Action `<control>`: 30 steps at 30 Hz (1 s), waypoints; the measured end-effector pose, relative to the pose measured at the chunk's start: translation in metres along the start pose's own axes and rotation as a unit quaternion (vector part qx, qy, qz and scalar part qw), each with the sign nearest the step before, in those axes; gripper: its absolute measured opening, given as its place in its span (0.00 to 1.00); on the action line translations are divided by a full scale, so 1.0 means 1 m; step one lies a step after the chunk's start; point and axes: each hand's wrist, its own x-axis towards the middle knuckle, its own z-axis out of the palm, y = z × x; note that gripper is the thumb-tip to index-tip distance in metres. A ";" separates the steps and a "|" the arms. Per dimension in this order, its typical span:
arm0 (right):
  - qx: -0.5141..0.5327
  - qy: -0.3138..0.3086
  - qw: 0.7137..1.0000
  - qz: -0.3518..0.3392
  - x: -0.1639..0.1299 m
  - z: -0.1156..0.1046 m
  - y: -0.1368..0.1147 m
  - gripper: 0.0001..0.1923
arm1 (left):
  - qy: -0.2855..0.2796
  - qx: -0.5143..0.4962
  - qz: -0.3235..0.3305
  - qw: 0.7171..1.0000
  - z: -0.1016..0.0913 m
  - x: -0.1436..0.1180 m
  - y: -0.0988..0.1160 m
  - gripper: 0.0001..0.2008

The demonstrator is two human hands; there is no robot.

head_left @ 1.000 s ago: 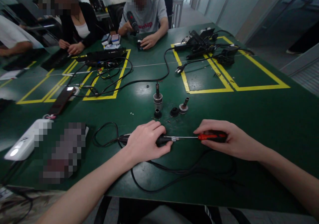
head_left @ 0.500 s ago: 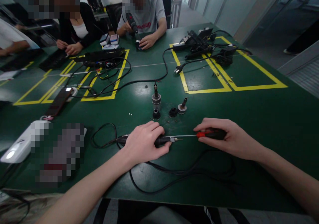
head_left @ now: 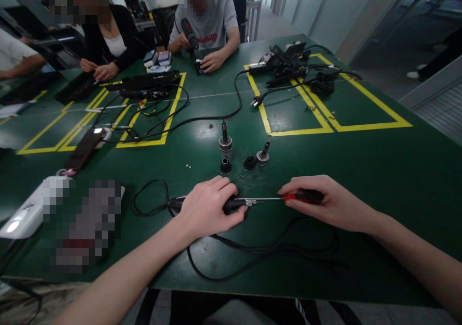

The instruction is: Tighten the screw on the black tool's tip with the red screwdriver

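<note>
My left hand [head_left: 211, 207] is closed over a black corded pen-shaped tool [head_left: 234, 203] with a metal collar and thin tip pointing right. My right hand [head_left: 334, 202] grips a screwdriver [head_left: 306, 197] by its red and black handle. The screwdriver's shaft runs left, close above the tool's tip, and its end is hidden by my left hand. Beyond my hands stand a metal cylinder [head_left: 225, 143] with a dark upright stem and a small black collar [head_left: 225, 165]. To their right lie a black cap [head_left: 249, 162] and a round metal part [head_left: 263, 158] with a tilted stem. Tiny screw-like pieces lie nearby.
A black cord [head_left: 231, 279] loops on the green table in front of my hands. A phone [head_left: 84, 147], a white power bank [head_left: 31, 209] and a blurred box lie left. Tangled cables [head_left: 288, 67] are at the back right. Two people work across the table, one holding a power tool [head_left: 189, 33].
My right hand and the screwdriver handle have shifted very slightly left and down. My left hand keeps its hold on the black tool.
</note>
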 end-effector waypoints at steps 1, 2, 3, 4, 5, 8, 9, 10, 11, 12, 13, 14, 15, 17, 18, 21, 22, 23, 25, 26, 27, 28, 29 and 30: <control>-0.005 0.001 1.000 -0.006 0.000 0.000 -0.001 0.10 | -0.001 0.000 0.000 1.000 0.000 0.000 0.000 0.11; -0.012 0.002 1.000 -0.014 0.000 0.000 -0.001 0.09 | -0.001 0.000 0.000 1.000 0.000 0.000 0.000 0.11; -0.019 0.002 1.000 -0.024 0.001 0.000 -0.001 0.08 | 0.000 -0.001 0.000 1.000 -0.001 0.000 0.000 0.11; -0.025 0.001 0.999 -0.033 0.001 0.000 -0.002 0.08 | 0.000 -0.001 0.001 1.000 -0.001 0.000 0.000 0.11; -0.030 -0.002 0.999 -0.039 0.001 0.000 -0.002 0.08 | 0.001 -0.001 0.001 1.000 -0.001 0.000 0.000 0.11; -0.032 -0.010 0.999 -0.040 0.001 0.001 -0.001 0.14 | 0.005 0.000 0.003 1.000 0.000 0.000 0.000 0.11; -0.030 -0.013 0.999 -0.036 0.000 0.001 0.000 0.15 | 0.007 0.001 0.004 1.000 0.000 0.000 0.000 0.11; -0.025 -0.015 0.999 -0.032 0.000 0.001 0.000 0.17 | 0.008 0.002 0.006 1.000 0.000 0.000 0.000 0.11; -0.018 -0.017 0.999 -0.027 -0.001 0.000 0.001 0.17 | 0.009 0.002 0.007 1.000 0.000 0.000 0.000 0.11; -0.009 -0.017 1.000 -0.023 -0.001 0.000 0.001 0.17 | 0.011 0.003 0.008 1.000 0.000 0.000 0.000 0.11; 0.002 -0.014 1.000 -0.019 -0.001 -0.001 0.001 0.15 | 0.012 0.004 0.010 1.000 0.000 0.000 0.000 0.11; 0.012 -0.010 1.000 -0.016 -0.002 -0.002 0.000 0.14 | 0.014 0.004 0.012 1.000 0.000 -0.001 0.000 0.11; 0.022 -0.005 1.000 -0.013 -0.002 -0.002 -0.001 0.12 | 0.016 0.004 0.014 1.000 0.000 -0.001 -0.001 0.11; 0.031 0.007 0.999 -0.015 -0.001 -0.003 -0.003 0.09 | 0.019 0.004 0.015 1.000 0.000 -0.001 -0.001 0.11; 0.033 0.013 0.999 -0.019 -0.001 -0.003 -0.003 0.08 | 0.020 0.004 0.016 1.000 0.000 -0.001 -0.001 0.11; 0.016 0.031 0.999 -0.035 0.000 -0.001 -0.002 0.07 | 0.016 0.004 0.013 1.000 0.000 -0.001 0.000 0.11; 0.004 0.034 0.999 -0.038 0.000 0.000 -0.001 0.08 | 0.013 0.003 0.011 1.000 -0.001 -0.001 0.000 0.11; -0.006 0.030 0.999 -0.037 0.000 0.001 0.000 0.09 | 0.010 0.003 0.009 1.000 -0.001 -0.001 0.000 0.11; -0.009 0.013 1.000 -0.023 -0.001 0.003 0.003 0.12 | 0.005 0.003 0.005 1.000 -0.002 -0.001 0.001 0.11; -0.002 0.003 1.000 -0.013 -0.001 0.003 0.003 0.14 | 0.003 0.003 0.004 1.000 -0.002 -0.001 0.001 0.11; 0.006 -0.005 1.000 -0.004 -0.001 0.003 0.004 0.15 | 0.002 0.002 0.003 1.000 -0.002 -0.001 0.001 0.11; 0.012 -0.008 1.000 0.004 -0.001 0.002 0.003 0.16 | 0.002 0.002 0.003 1.000 -0.002 -0.001 0.000 0.11; 0.015 -0.007 1.000 0.006 -0.001 0.001 0.003 0.15 | 0.003 0.001 0.003 1.000 -0.002 -0.001 0.000 0.11; 0.015 -0.002 1.000 0.006 -0.001 0.000 0.002 0.14 | 0.004 0.000 0.003 1.000 -0.002 -0.001 0.000 0.11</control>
